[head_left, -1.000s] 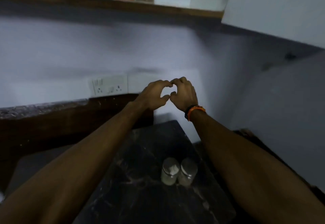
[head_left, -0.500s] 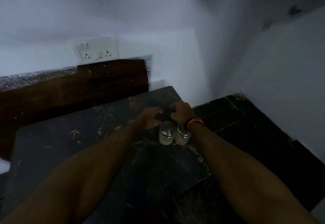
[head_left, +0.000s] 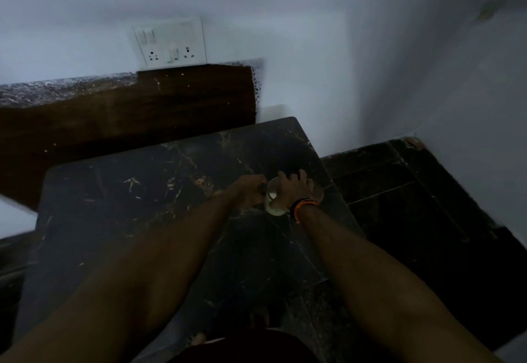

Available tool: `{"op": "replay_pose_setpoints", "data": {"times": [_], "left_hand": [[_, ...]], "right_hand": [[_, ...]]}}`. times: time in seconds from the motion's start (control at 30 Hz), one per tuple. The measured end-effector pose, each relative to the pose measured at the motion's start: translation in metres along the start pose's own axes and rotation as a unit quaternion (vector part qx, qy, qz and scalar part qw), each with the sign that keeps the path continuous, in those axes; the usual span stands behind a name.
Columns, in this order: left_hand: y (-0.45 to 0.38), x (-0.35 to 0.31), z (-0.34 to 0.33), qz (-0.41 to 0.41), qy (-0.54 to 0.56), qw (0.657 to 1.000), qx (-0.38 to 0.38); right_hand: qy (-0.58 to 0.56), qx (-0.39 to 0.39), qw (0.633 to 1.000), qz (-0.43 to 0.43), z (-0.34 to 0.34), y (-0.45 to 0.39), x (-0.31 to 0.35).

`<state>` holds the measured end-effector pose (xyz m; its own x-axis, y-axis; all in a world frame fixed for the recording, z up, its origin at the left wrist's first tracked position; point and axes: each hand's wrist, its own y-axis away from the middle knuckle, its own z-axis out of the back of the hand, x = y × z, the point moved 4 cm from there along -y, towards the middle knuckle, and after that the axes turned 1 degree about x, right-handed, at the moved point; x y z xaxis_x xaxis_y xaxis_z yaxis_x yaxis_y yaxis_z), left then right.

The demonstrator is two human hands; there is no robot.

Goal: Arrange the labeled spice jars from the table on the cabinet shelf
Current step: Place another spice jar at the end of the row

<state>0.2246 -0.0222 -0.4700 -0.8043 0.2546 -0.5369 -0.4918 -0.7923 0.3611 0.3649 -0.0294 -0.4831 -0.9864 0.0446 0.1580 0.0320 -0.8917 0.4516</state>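
Observation:
Two small glass spice jars stand side by side near the right edge of the dark marble table [head_left: 137,214]. The left jar [head_left: 273,203] holds something pale, and my left hand [head_left: 249,191] curls against its left side. My right hand [head_left: 293,188], with an orange band at the wrist, lies over the right jar [head_left: 318,192] with its fingers curled round the top. Only a sliver of that jar's glass shows. The cabinet shelf is out of view.
Behind the table runs a dark wooden panel [head_left: 128,111] under a speckled stone ledge [head_left: 57,91]. A white switch-and-socket plate [head_left: 171,43] is on the wall above it. Dark floor tiles [head_left: 413,205] lie to the right, in the corner of the walls.
My view has dropped from the shelf to the table. Both hands came down from in front of the wall and closed on the two jars.

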Motion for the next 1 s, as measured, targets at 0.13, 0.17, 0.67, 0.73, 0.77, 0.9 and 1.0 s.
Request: {"op": "replay_pose_setpoints", "data": {"times": [0.13, 0.17, 0.67, 0.73, 0.77, 0.9, 1.0], "left_hand": [[0.005, 0.007, -0.004, 0.024, 0.017, 0.999, 0.021], [0.007, 0.01, -0.005, 0.031, 0.033, 0.999, 0.02], [0.044, 0.058, 0.006, 0.199, 0.452, 0.841, -0.222], [0.047, 0.058, 0.009, 0.204, 0.582, 0.76, -0.205], [0.05, 0.057, 0.009, 0.206, 0.638, 0.718, -0.185], [0.059, 0.046, 0.029, 0.146, 0.793, 0.571, -0.154], [0.061, 0.038, 0.049, 0.088, 0.847, 0.489, -0.186]], "right_hand": [[0.015, -0.027, 1.0, -0.007, -0.014, -0.004, 0.004], [0.027, -0.041, 0.999, -0.006, -0.016, -0.004, 0.005], [-0.166, -0.01, 0.968, 0.186, 0.053, -0.023, 0.056], [-0.235, 0.034, 0.941, 0.241, 0.073, -0.017, 0.067], [-0.252, 0.045, 0.93, 0.264, 0.083, -0.013, 0.071], [-0.307, 0.048, 0.894, 0.322, 0.123, -0.001, 0.086], [-0.379, 0.029, 0.858, 0.347, 0.144, 0.004, 0.093]]}}
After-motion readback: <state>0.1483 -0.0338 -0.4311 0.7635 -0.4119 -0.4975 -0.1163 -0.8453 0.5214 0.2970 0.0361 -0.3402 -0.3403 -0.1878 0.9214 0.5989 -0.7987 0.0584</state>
